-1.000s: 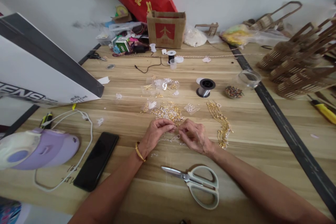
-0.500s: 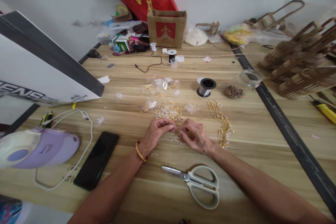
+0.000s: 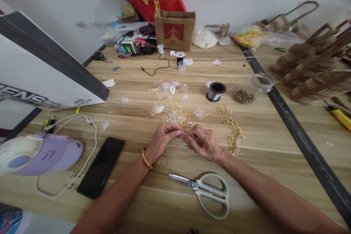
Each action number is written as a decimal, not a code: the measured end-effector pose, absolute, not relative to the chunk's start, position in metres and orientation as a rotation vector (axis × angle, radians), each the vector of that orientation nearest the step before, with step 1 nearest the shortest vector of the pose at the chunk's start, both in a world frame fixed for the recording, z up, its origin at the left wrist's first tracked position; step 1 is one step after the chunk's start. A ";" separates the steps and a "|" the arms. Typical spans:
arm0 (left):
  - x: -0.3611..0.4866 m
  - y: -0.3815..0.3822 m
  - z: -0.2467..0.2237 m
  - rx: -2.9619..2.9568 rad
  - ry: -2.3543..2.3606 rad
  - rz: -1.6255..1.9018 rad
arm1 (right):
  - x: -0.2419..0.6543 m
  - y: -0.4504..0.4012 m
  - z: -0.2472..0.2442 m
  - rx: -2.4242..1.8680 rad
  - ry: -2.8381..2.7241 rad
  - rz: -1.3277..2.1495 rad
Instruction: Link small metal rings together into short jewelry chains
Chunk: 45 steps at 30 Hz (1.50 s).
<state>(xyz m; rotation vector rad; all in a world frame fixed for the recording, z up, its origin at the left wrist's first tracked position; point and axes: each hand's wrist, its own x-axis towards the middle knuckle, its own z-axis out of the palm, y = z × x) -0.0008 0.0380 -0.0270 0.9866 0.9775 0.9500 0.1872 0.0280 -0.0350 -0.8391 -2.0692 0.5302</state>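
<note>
My left hand [image 3: 166,137] and my right hand [image 3: 204,141] face each other over the table, fingertips pinched and close together. What lies between the fingertips is too small to make out. Just beyond them spreads a pile of gold and silver beads and charms [image 3: 177,115]. A silver chain [image 3: 175,146] with a ring lies beneath and between the hands. Right of my right hand is a bundle of gold chains [image 3: 233,133]. Scissors [image 3: 203,192] with pale handles lie nearer to me, blades pointing left.
A spool of silver wire [image 3: 216,92] and a glass jar [image 3: 255,87] of beads stand at the back right. To the left are a black phone [image 3: 101,168], a white cable [image 3: 94,131], a purple device [image 3: 49,153] and a large box [image 3: 52,73]. Woven baskets [image 3: 315,69] stand far right.
Both hands hold nearly the same pinched pose and place. The whole view has shifted very slightly; nothing on the table has visibly moved.
</note>
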 end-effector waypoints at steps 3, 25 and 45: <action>0.000 0.038 -0.025 0.981 0.979 0.948 | 0.188 0.028 -0.035 -0.839 -2.077 0.527; 0.000 0.038 -0.022 1.025 1.023 0.912 | 0.187 0.028 -0.036 -0.814 -2.062 0.546; 0.001 0.037 -0.018 1.050 1.046 0.940 | 0.187 0.028 -0.035 -0.829 -2.087 0.532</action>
